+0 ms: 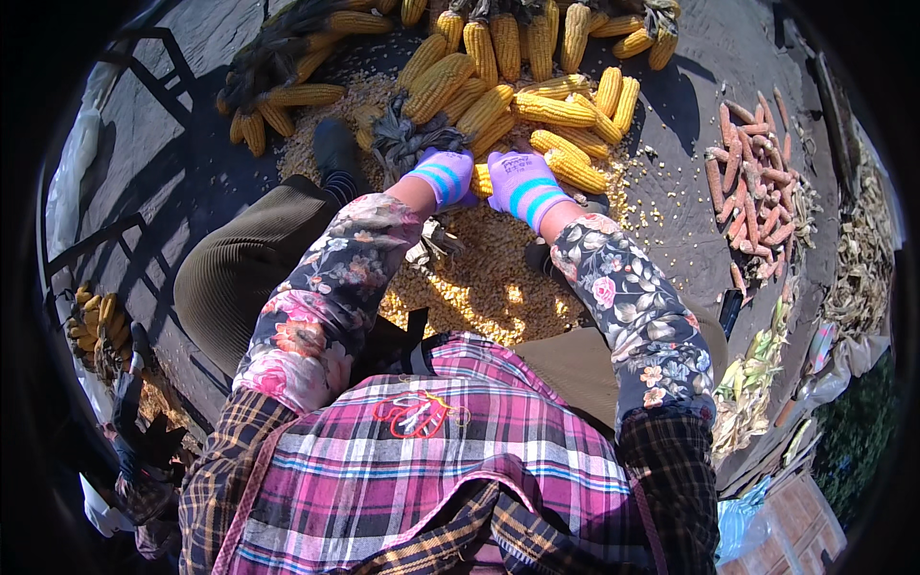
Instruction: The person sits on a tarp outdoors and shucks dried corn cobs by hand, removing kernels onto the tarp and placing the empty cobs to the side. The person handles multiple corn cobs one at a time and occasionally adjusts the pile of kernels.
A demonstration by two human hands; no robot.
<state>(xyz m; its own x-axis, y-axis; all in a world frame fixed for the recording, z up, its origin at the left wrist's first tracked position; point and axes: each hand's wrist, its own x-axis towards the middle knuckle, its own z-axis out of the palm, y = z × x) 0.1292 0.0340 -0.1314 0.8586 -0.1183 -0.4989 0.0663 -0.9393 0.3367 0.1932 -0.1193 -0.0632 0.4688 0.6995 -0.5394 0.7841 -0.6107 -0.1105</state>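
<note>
My left hand (443, 177), in a purple knit glove with blue stripes, is closed at the left end of a yellow corn cob (481, 180). My right hand (522, 181), gloved alike, grips the same cob's right side. Only the middle of that cob shows between the gloves. Dried grey husks (417, 136) lie against my left hand, tied to a bunch of yellow ears (440, 86) beyond it. Loose ears (575, 171) lie just right of my right hand. Below both hands spreads a heap of loose corn kernels (489, 273), with a pale husk piece (435, 244) on it.
A pile of bare reddish cobs (755, 180) lies at the right, near dry husks (747, 388). More bunched ears (251, 129) lie at the upper left and top. Metal frames (93, 244) stand at the left edge. A co-worker (144, 489) sits at the lower left by more corn.
</note>
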